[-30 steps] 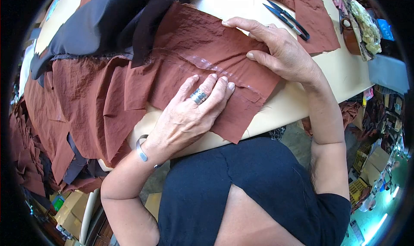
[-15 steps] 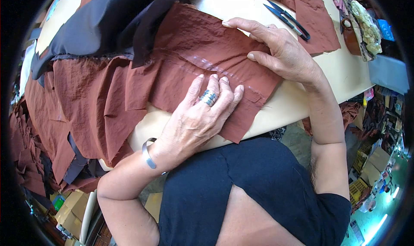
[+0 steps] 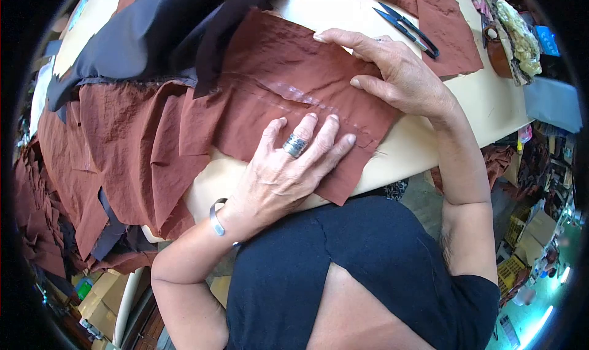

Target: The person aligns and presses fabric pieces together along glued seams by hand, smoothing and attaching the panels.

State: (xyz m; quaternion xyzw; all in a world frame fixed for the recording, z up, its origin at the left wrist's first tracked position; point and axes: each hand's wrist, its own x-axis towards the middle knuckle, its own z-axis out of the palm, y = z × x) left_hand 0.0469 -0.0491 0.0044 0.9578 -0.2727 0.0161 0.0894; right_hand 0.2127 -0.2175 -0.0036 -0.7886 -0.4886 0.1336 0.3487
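A rust-brown piece of fabric (image 3: 270, 104) lies on the pale tabletop, with a seam and a shiny, whitish line of marks across its middle. My left hand (image 3: 297, 157), with rings and a wrist cuff, rests palm down on its near part, fingers spread. At the fabric's right side is my right hand (image 3: 392, 74). Its thumb and forefinger are stretched apart and touch the cloth near its far and right edges; the other fingers are partly hidden. Dark thread snips (image 3: 408, 31) lie beyond the right hand.
Dark grey fabric (image 3: 141, 37) is heaped at the far left, joined to gathered brown cloth (image 3: 135, 141) that hangs over the table's edge. More brown cloth (image 3: 445, 31) lies at the far right, near a cluttered holder (image 3: 500, 49). Cardboard boxes (image 3: 104, 298) stand below left.
My left hand has slid slightly toward my body, and its fingers have spread wider, baring more of the seam. The right hand has hardly moved.
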